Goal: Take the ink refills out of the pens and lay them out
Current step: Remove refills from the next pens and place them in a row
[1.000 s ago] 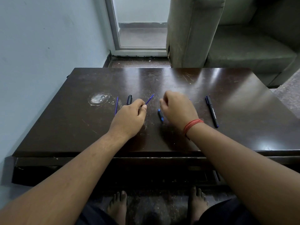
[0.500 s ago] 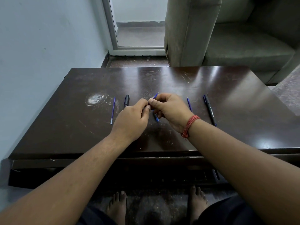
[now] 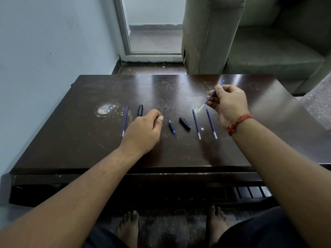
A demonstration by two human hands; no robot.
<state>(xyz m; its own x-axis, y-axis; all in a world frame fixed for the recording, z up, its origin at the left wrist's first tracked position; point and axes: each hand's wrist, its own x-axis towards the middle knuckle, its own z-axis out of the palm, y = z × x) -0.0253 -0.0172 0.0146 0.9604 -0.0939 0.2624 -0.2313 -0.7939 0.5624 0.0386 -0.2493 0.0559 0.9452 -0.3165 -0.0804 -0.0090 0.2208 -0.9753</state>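
Observation:
On the dark table [image 3: 179, 154], my right hand [image 3: 229, 102] pinches a blue ink refill [image 3: 213, 94] and holds it tilted above the tabletop. Below it two more refills [image 3: 196, 124] [image 3: 211, 124] lie side by side. A fourth refill [image 3: 125, 121] lies at the left. My left hand [image 3: 145, 130] rests on the table with its fingers curled, and nothing shows in it. A black pen part [image 3: 140, 110] lies just beyond its knuckles. Between my hands lie a short blue-tipped pen piece [image 3: 172, 127] and a black cap [image 3: 185, 123].
A worn white patch [image 3: 105, 109] marks the tabletop at the left. A pale wall [image 3: 44, 68] runs along the left side. A grey sofa [image 3: 250, 42] stands behind the table, and beside it is a glass door [image 3: 154, 33]. My bare feet [image 3: 129, 228] are under the table's front edge.
My right hand has taken the refill from between both hands and lifted it away to the right. My left hand let go and stayed on the table.

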